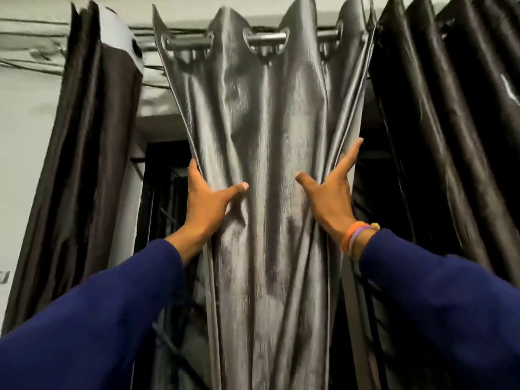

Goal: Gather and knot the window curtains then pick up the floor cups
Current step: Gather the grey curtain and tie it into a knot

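From the head camera I see the grey curtain hanging dead centre from the metal rod at 12 o'clock, its folds already drawn in narrow. My left hand wraps the curtain's edge at 9 o'clock — thumb spread across the front, fingers curled out of sight behind the cloth. My right hand takes the opposite edge at 3 o'clock: thumb on the front, index finger stretched up along the fold, the other fingers hidden behind. Orange and purple wristbands circle that wrist. Dark curtains hang at either side — no floor cups in this view.
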